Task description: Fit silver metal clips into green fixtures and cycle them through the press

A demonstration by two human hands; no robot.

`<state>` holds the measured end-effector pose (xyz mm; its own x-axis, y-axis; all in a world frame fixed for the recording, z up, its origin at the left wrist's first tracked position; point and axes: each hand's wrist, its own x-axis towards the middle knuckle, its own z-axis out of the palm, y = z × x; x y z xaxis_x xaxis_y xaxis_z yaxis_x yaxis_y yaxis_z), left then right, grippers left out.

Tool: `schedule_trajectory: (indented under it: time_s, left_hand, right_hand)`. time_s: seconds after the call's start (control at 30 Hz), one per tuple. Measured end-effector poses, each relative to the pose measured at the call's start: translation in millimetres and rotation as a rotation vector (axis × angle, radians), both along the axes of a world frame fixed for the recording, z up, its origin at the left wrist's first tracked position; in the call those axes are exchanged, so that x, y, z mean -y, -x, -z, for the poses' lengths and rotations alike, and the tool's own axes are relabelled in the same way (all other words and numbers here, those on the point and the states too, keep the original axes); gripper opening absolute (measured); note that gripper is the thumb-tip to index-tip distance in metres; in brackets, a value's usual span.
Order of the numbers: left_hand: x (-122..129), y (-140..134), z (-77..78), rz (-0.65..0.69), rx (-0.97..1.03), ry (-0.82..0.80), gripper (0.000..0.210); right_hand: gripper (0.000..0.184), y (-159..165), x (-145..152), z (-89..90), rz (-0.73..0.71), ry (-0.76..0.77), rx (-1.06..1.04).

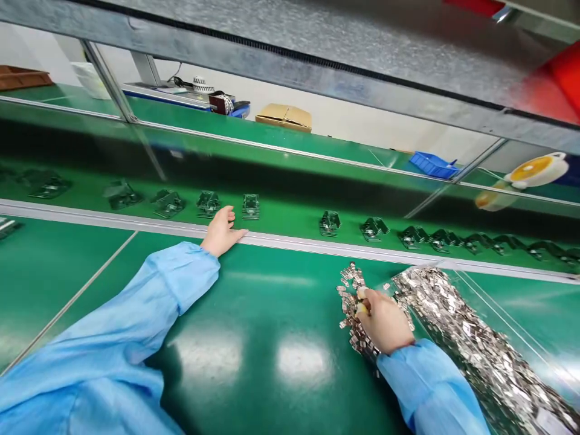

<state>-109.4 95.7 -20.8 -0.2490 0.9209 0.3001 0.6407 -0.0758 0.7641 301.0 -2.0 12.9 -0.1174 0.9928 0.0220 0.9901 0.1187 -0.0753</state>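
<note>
My left hand (223,231) rests on the pale rail at the edge of the green channel, its thumb and fingers apart and nothing in them. Just beyond its fingertips stands a small see-through part with metal bits (251,206); a similar part (208,203) is just left of the hand. My right hand (386,320) is lowered over a loose pile of small shiny metal pieces (351,302), with yellowish covers on the thumb and a finger. Those two tips close together at the pile; whatever is between them is too small to make out.
A clear bag (466,326) full of metal pieces lies open at the right. More see-through parts (374,228) line the channel. A metal shelf beam (290,66) crosses overhead. Behind are a blue tray (434,164), a cardboard box (284,116) and a yellow-white fan (537,170).
</note>
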Motion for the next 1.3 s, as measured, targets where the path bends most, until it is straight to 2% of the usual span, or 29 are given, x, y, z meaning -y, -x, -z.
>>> schedule_trajectory:
  time_s: [0.1,0.2,0.3,0.4,0.47,0.57,0.63,0.77,0.83,0.9,1.07,1.3]
  left_hand:
    - [-21,-7,-1.1,0.029,-0.020,0.043,0.091]
    - [-40,-12,-6.4,0.035,-0.025,0.082,0.100]
    - [-57,-9,-13.3,0.057,-0.011,0.122,0.102]
    - [-64,-5,-20.3,0.097,0.022,0.126,0.094]
    - [-60,-10,-23.6,0.128,0.058,0.095,0.087]
    - [-31,-44,-22.9,0.227,0.154,0.072,0.078]
    - [5,-83,-19.3,0.377,0.352,0.111,0.072]
    - [102,-166,-20.1,0.757,0.894,0.395,0.068]
    - [145,-195,-27.3,0.902,1.013,0.549,0.067]
    - [175,-214,-35.1,0.977,1.079,0.630,0.065]
    - [209,-236,-42.2,1.002,1.136,0.649,0.059]
    - [230,-240,-31.9,1.020,1.138,0.694,0.050]
  right_hand:
    - [0.011,-7,-2,1.8,0.013,-0.010,-0.024]
    - [0.007,-12,12,-4.5,-0.025,-0.116,-0.145]
    - [0.007,-7,42,-21.6,-0.114,-0.256,-0.300]
    - [0.006,6,81,-43.0,-0.215,-0.280,-0.415]
    - [0.007,12,108,-53.6,-0.262,-0.285,-0.459]
    - [0.009,15,146,-60.2,-0.248,-0.305,-0.509]
    - [0.009,17,169,-59.9,-0.153,-0.303,-0.573]
    - [0.012,29,201,-51.0,0.058,-0.326,-0.769]
    - [0.015,35,211,-44.0,0.140,-0.338,-0.853]
    - [0.018,40,218,-37.0,0.211,-0.340,-0.927]
    - [0.011,47,233,-18.9,0.341,-0.355,-1.148]
    - [0.011,48,242,-1.2,0.524,-0.336,-1.391]
